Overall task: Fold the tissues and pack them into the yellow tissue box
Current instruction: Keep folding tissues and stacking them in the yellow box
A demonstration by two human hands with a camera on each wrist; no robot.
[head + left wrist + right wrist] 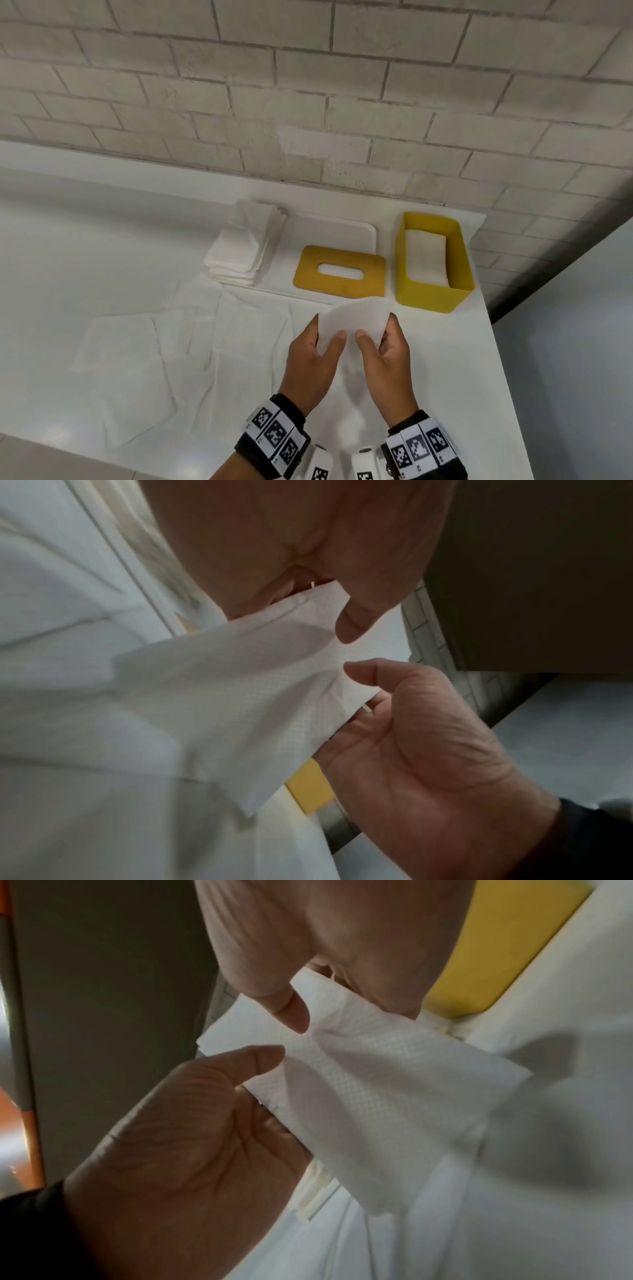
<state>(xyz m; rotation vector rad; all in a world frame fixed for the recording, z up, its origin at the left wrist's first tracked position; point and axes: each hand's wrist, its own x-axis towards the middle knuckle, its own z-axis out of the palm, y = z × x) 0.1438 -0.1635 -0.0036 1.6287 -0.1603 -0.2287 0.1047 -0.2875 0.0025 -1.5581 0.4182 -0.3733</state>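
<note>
At about five o'clock on the white table (pixel 102 222), both hands hold one folded tissue (pixel 352 322) just above the surface. The left hand (pixel 313 363) grasps its left edge, thumb on the near face and fingers behind; the right hand (pixel 387 356) grasps the right edge the same way. From the left wrist, the thumb (pixel 352 626) presses the tissue (pixel 240 696) against the fingers, with the right hand (pixel 428 750) opposite. From the right wrist, that hand's thumb (pixel 291 1012) pinches the tissue (pixel 377 1096), and the left hand (pixel 192 1137) closes on the other edge. The sheet bows upward between them.

At one o'clock from the hands stands the yellow box (pixel 435 291), open at the top, with folded tissues (pixel 426 257) lying inside. Its lid (pixel 339 270), yellow with an oval slot, lies flat at twelve o'clock from the hands, just left of the box and apart from it. The lid's far edge seems to overlap a white tray (pixel 356 233), though the pale surfaces blur together there. At eleven o'clock a stack (pixel 245 243) of folded tissues sits at the tray's left end. Unfolded sheets (pixel 164 342) lie spread over the table at nine o'clock from the hands. A brick wall (pixel 308 85) runs behind the table.
</note>
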